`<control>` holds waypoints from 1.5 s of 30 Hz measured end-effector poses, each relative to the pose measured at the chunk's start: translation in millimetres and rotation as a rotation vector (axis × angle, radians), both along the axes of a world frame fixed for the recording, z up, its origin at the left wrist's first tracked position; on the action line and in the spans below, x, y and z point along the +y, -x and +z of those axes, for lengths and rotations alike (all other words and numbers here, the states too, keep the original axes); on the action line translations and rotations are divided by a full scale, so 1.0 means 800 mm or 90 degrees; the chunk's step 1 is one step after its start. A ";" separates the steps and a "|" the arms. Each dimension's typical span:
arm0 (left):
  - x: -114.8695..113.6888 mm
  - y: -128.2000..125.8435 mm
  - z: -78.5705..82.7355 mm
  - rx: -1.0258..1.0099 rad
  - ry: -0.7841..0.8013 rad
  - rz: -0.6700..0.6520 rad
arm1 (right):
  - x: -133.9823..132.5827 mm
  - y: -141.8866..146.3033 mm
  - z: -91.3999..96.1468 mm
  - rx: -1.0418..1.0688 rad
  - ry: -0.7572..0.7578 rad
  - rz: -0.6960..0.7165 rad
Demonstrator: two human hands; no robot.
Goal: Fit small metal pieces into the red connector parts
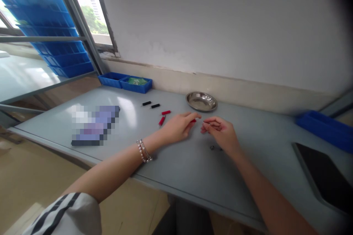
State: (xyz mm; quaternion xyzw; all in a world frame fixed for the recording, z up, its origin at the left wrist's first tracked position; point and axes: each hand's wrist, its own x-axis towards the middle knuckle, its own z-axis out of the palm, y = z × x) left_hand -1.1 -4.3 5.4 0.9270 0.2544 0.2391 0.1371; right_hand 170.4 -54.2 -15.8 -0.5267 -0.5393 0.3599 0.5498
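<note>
- Left hand (179, 126): fingers pinched shut on a small red sleeve (193, 120); only its tip shows. Beaded bracelet (143, 151) on the wrist.
- Right hand (220, 132): fingertips closed on a thin metal pin (211, 123), hard to make out.
- Tiny dark part (213, 148) on the smooth grey table (171, 176), too small to identify.
- Two red sleeves (163, 116), then two black sleeves (151, 104), lie loose.
- Shiny round steel dish (201, 101) beyond the hands.
- Blue plastic trays (125, 82) against the wall.
</note>
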 end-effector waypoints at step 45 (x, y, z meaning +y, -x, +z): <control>0.016 0.007 -0.006 0.155 -0.017 0.099 | -0.002 0.003 0.000 -0.024 0.017 -0.008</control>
